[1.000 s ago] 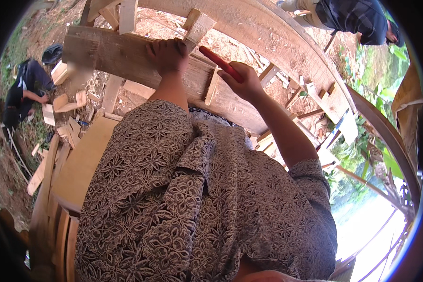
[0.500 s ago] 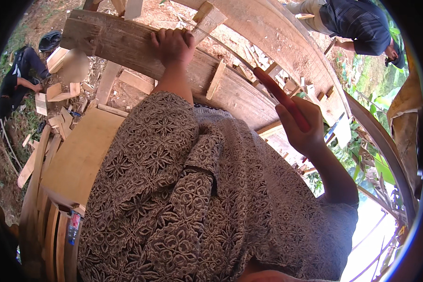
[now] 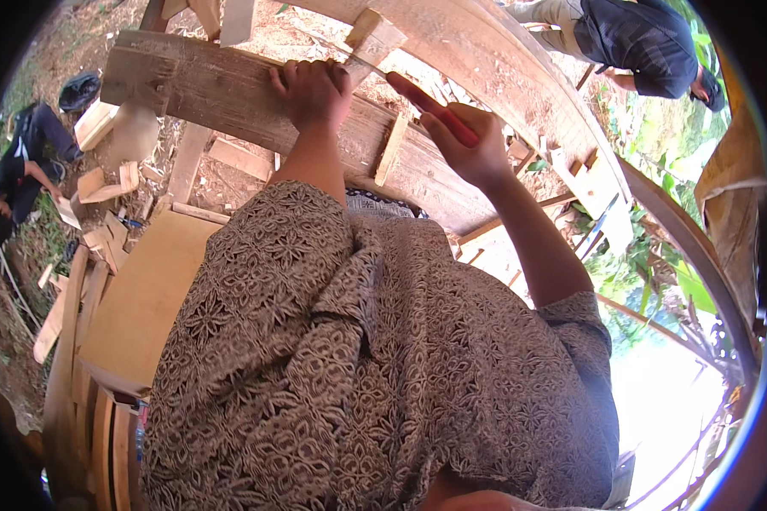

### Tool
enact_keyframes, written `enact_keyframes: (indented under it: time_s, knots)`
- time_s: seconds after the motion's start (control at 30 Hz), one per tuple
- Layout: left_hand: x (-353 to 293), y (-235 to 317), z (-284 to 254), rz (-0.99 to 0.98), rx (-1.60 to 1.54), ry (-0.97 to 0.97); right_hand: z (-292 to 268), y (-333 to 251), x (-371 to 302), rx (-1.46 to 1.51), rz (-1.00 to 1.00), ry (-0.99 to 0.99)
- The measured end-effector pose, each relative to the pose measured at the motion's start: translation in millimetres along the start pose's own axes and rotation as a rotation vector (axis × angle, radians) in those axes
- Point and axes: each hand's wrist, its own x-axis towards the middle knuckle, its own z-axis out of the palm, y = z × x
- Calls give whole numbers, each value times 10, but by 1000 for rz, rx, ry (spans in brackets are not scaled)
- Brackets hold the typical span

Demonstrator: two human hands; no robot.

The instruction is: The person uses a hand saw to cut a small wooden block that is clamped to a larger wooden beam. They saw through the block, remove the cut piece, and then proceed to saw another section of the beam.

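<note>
My right hand (image 3: 471, 140) is closed round the red handle of a handsaw (image 3: 430, 109). The saw's thin blade runs up and left from the handle, across a pale wooden block (image 3: 375, 38). Whether the teeth bite into the block cannot be made out. My left hand (image 3: 315, 92) grips the far edge of a weathered wooden plank (image 3: 222, 89), fingers curled over it. Its thumb side lies against the block's near end, and my palm hides what is beneath. Across the plank, right of my left wrist, sits a narrow wooden cleat (image 3: 392, 149).
A broad curved timber (image 3: 503, 64) arches beyond the plank. Left of me stands a yellowish wooden panel (image 3: 149, 294), with offcuts (image 3: 102, 187) scattered past it. One person (image 3: 30, 166) crouches at far left; another person (image 3: 635, 43) bends over at upper right.
My right hand has moved left and away from me, carrying the saw so its handle is nearer the block. The blade now reaches farther past the block. My left hand keeps its place on the plank.
</note>
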Motion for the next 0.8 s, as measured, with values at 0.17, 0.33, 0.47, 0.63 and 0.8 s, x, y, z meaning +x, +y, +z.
enact_keyframes:
  time_s: [0.17, 0.33, 0.47, 0.63, 0.8]
  knots:
    - [46, 16, -25, -5, 17, -36, 310, 683, -443, 136, 184, -27]
    - [16, 54, -44, 35, 46, 49, 280, 736, -613, 100, 292, -99]
    - [49, 51, 48, 37, 52, 78, -303, 188, -877, 71, 390, -95]
    - [-16, 28, -9, -14, -57, 101, -1051, -421, -953, -57, 212, -146]
    - [-47, -21, -49, -18, -31, 61, -727, -508, -276, -112, 50, -228]
